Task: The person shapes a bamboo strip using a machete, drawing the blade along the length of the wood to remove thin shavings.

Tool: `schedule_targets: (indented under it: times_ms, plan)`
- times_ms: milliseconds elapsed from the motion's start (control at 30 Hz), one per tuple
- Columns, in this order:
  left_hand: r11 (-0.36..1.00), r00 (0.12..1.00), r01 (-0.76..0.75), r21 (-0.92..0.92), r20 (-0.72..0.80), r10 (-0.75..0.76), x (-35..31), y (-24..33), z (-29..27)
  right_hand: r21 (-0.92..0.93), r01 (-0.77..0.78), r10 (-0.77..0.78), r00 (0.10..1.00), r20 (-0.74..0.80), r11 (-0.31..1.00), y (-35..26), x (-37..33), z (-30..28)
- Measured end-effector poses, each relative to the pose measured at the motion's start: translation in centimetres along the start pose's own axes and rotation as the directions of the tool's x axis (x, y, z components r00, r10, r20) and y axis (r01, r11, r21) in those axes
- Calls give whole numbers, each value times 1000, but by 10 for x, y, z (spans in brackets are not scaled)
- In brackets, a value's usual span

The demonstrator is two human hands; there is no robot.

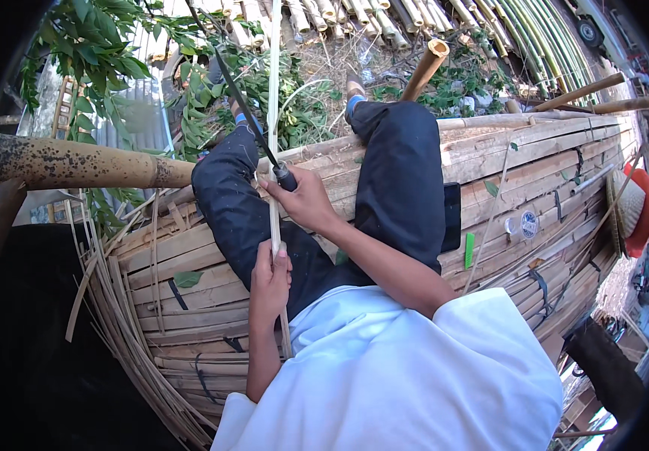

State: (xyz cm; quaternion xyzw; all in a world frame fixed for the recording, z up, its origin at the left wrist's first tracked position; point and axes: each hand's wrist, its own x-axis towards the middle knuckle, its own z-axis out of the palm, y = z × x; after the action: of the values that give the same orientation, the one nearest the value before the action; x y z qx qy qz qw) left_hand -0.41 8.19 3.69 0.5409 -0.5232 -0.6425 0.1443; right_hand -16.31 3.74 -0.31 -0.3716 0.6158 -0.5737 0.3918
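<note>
A long, pale bamboo strip (274, 83) runs upright between my legs, from the top of the picture down past my lap. My left hand (270, 282) is closed round its lower part, thumb along the strip. Just above, my right hand (306, 201) grips the black handle of a knife (243, 105). The long dark blade points up and away to the left, close beside the strip where it leaves the handle. My right thumb lies at the strip; whether it presses on it I cannot tell.
I sit on a bamboo-slat platform (490, 188). A thick bamboo pole (76, 163) juts in at left, above many thin strips (125, 338). At right lie a phone (451, 218), a green flat object (469, 251), a round container (528, 224) and a straw hat (627, 207). A bamboo post (424, 71) stands ahead.
</note>
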Motion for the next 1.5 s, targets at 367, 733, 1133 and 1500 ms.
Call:
schedule_targets:
  times_ms: [367,733,1133,1500]
  plan:
    - [997,999,-36,-69,2,36,7,15,18,-41,44,-43,999,24,998,-19,-21,-29]
    - [987,999,27,-156,-16,-30,1,14,12,-581,309,-169,944,283,753,-27,-21,-66]
    - [961,980,-149,232,-95,175,-7,-2,-2,-739,519,-390,844,367,430,-27,15,-113]
    - [888,946,-215,406,-139,293,-31,16,-10,-732,613,-259,790,556,297,-48,52,-122]
